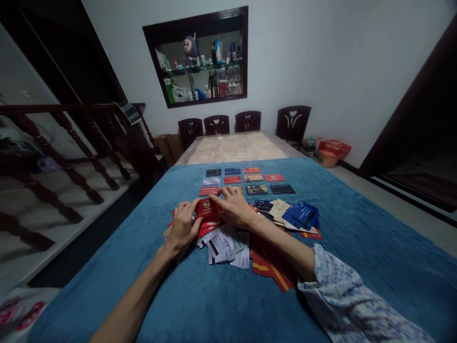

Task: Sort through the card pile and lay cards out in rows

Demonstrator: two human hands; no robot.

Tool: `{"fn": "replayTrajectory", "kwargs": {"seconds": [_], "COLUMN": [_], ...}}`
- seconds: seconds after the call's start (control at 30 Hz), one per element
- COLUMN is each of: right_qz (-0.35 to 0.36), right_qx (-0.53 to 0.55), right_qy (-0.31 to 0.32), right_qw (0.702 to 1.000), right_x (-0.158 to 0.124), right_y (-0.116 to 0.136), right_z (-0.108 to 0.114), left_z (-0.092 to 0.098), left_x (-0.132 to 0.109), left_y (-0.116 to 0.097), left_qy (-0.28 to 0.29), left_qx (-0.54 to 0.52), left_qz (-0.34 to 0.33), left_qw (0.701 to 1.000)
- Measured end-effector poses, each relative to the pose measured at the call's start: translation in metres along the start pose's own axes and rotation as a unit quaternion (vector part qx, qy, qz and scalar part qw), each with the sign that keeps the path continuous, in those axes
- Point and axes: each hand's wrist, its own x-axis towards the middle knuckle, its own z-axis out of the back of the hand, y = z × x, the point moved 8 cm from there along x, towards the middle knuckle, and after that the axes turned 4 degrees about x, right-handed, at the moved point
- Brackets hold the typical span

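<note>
A heap of cards (228, 245), red, white and blue, lies on a blue cloth (357, 247) in front of me. My left hand (183, 226) rests on the heap's left side, thumb and fingers closed on a red card (206, 209). My right hand (233, 207) lies over the heap's middle, fingers spread flat, fingertips touching the same red card and the cards beside it. Beyond my hands, several single cards (246, 181) lie face up in neat rows.
A loose stack of blue cards (302, 215) sits right of the heap. Past the cloth the table top (235, 147) is bare, with dark chairs (248, 120) behind it. A wooden stair railing (71, 143) runs along the left.
</note>
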Motion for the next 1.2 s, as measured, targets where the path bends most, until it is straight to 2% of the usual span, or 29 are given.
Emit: {"fn": "replayTrajectory", "kwargs": {"seconds": [0.17, 0.53, 1.0, 1.2], "right_qz": [0.003, 0.015, -0.017, -0.047], "right_qx": [-0.015, -0.031, -0.035, -0.031], "right_qy": [0.009, 0.086, 0.088, 0.108], "right_qw": [1.000, 0.996, 0.995, 0.993], "right_x": [0.000, -0.007, -0.035, -0.045], "right_y": [-0.009, -0.035, -0.101, -0.128], "right_z": [0.001, 0.014, 0.024, 0.032], "left_z": [-0.004, -0.011, -0.044, -0.061], "left_x": [0.008, 0.035, 0.084, 0.107], "left_y": [-0.006, -0.029, -0.078, -0.100], "left_qy": [0.027, 0.079, 0.155, 0.188], "left_qx": [0.037, 0.057, 0.026, 0.019], "left_qz": [-0.012, -0.032, -0.071, -0.081], "left_qw": [0.999, 0.995, 0.985, 0.979]}}
